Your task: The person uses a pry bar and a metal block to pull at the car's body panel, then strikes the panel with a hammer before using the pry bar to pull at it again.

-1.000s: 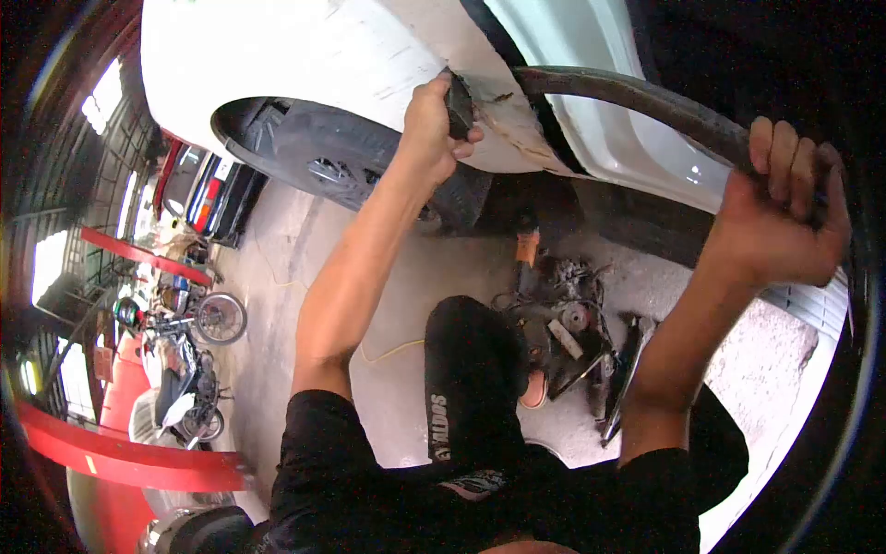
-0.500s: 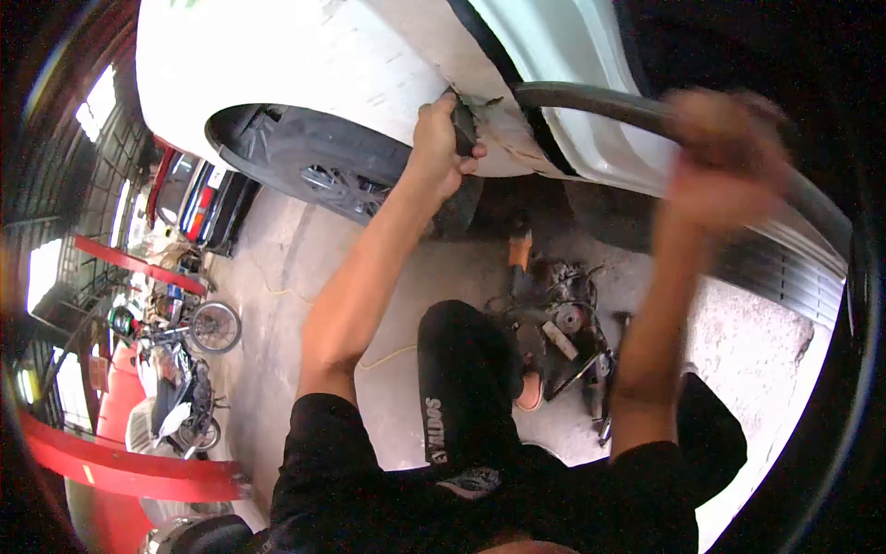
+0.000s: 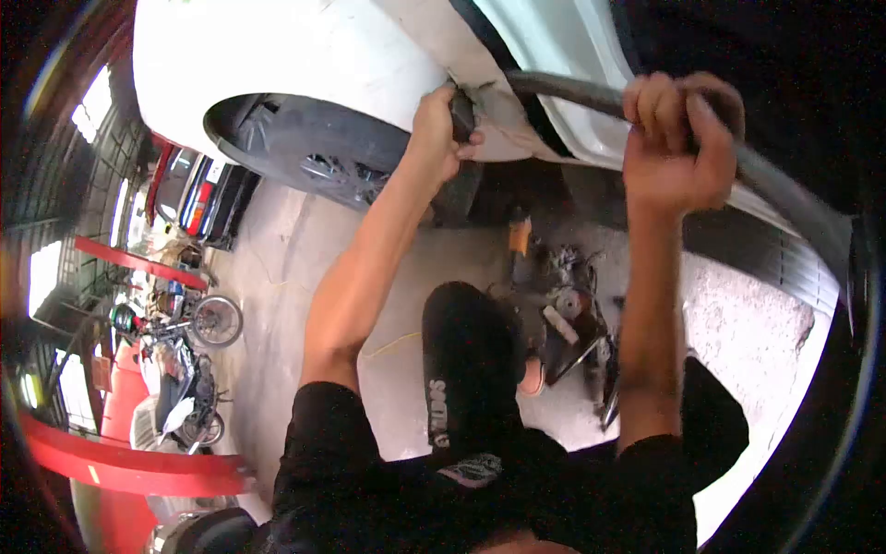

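Note:
My left hand (image 3: 437, 137) is closed around a dark block (image 3: 461, 115), holding it against the damaged lower edge of the white car panel (image 3: 323, 55) behind the wheel arch. My right hand (image 3: 681, 143), fingers wrapped round, grips a long dark bar (image 3: 577, 94). The bar's far end meets the dark door-opening edge, a little right of the block, and its other stretch runs on past my hand to the right. Creased, chipped paint shows on the panel around the block. The black tyre (image 3: 341, 138) sits left of my left hand.
Dark machine parts (image 3: 572, 314) lie on the concrete floor (image 3: 277, 342) beside my knee. A foot in a sandal (image 3: 532, 377) shows near them. Motorcycles (image 3: 189, 388), red beams (image 3: 129, 462) and a dark car (image 3: 212, 198) are at the left.
My right hand has moved left and slightly up, and is less blurred now. The bar's far end has shifted slightly up and left. My left hand and the block stay nearly in place.

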A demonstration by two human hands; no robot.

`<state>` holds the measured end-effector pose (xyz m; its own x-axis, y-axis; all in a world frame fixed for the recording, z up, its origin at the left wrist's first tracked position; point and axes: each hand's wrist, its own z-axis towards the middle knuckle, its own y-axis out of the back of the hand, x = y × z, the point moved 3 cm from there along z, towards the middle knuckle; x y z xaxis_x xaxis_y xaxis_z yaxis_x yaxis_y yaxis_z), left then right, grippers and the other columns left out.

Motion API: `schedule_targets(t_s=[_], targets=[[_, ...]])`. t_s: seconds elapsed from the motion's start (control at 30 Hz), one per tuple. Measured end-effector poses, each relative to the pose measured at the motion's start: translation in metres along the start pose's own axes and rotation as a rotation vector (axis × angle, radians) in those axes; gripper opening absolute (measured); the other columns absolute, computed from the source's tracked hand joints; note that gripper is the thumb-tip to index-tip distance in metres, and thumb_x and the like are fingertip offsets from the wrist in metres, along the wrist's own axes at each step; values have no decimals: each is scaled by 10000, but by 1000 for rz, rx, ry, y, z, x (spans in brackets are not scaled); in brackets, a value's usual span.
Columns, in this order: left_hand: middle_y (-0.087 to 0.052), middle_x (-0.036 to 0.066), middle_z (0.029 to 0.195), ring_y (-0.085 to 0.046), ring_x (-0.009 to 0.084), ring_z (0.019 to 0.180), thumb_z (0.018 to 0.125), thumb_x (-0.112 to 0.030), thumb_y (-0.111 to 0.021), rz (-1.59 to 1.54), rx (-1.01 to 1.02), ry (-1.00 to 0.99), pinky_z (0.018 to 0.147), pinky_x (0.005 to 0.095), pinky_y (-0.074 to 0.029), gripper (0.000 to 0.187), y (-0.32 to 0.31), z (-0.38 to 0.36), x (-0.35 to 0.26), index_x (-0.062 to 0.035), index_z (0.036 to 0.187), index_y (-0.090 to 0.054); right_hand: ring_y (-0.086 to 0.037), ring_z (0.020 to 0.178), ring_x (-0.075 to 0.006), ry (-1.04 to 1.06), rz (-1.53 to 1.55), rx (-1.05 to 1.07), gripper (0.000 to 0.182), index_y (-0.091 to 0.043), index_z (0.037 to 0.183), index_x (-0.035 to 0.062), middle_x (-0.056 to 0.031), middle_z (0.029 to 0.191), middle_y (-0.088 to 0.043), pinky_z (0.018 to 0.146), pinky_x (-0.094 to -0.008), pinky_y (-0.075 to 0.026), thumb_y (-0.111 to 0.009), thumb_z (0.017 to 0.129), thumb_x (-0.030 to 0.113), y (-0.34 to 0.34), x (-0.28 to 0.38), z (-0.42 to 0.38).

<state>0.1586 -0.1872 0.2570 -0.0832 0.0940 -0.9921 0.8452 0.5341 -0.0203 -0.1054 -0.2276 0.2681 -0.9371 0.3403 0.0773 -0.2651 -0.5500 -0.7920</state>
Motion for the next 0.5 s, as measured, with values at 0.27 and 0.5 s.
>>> schedule_targets(t_s=[0.27, 0.5], targets=[[-561, 97, 746, -521, 212, 515, 1017, -325, -415, -32, -70, 16, 350, 279, -288, 264, 1, 3, 7, -89, 991, -528, -283, 513, -136, -76, 33, 6, 115, -499, 772, 89, 19, 548, -228, 578, -319, -311, -503, 866, 156, 44, 46, 36], [-575, 99, 763, -526, 220, 519, 1003, -359, -451, -28, 20, 0, 363, 269, -298, 295, 0, -4, 5, -90, 974, -567, -257, 525, -115, -117, -25, -24, 157, -620, 922, 46, 25, 555, -266, 585, -332, -269, -498, 869, 130, 22, 7, 6]])
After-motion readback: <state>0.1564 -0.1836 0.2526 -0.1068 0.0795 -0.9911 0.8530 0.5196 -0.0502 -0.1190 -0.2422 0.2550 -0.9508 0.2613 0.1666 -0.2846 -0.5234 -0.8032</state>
